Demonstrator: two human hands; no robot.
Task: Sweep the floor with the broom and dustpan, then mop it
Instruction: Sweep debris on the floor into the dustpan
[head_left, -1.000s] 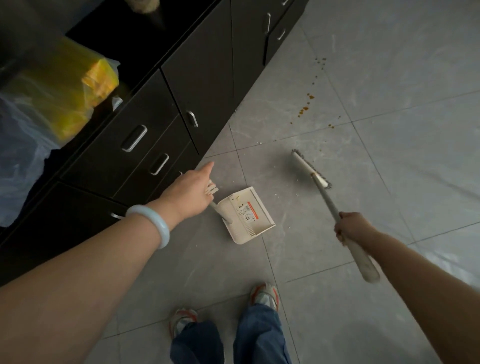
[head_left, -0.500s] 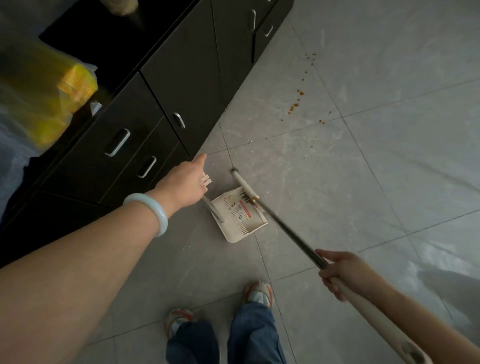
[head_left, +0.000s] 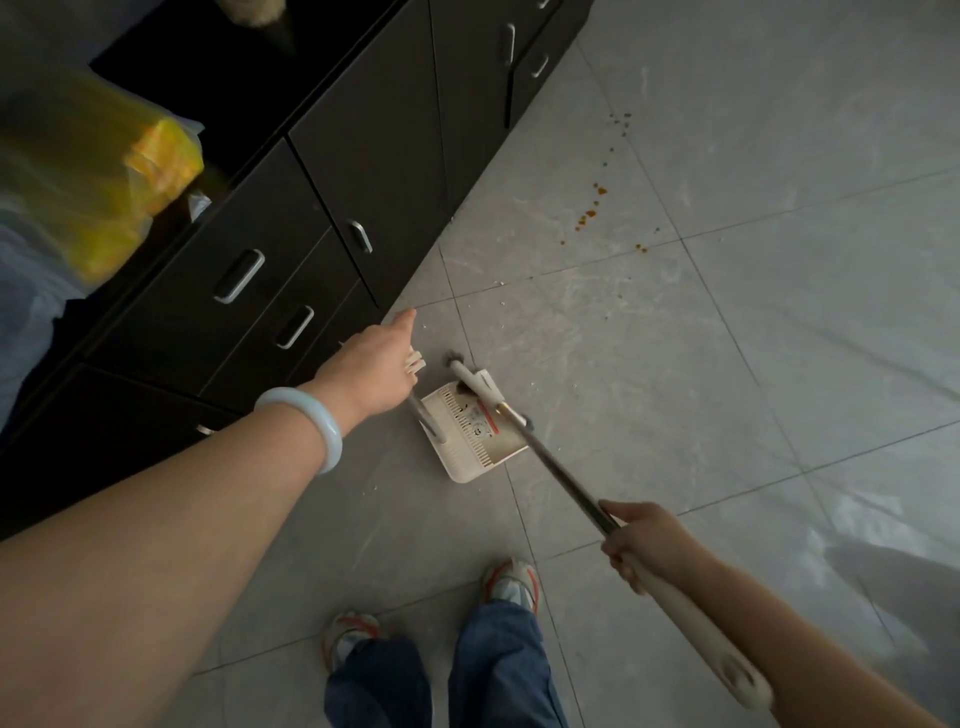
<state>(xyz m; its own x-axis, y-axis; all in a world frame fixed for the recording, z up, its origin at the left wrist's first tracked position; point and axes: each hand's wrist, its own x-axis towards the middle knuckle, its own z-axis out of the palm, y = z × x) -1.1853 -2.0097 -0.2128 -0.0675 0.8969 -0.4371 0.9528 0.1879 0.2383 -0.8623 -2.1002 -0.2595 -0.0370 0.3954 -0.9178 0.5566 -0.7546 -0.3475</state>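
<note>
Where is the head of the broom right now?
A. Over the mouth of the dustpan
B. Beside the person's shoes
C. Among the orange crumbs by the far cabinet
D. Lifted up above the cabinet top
A: the broom head lies across the front edge of the cream dustpan, far from the orange crumbs.

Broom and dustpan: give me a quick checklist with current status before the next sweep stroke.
1. Left hand grips the dustpan handle: ok, though the fingers are hidden under the hand.
2. Right hand has a grip on the broom shaft: ok.
3. Dustpan sits on the floor tiles: cannot tell whether its lip lies flat, since the broom head covers it.
4. Broom head at the pan's mouth: ok, it lies across the far edge.
5. Orange crumbs collected: not ok, they lie on the floor beyond the pan.
6. Shoes out of the sweep path: ok, behind the pan.
</note>
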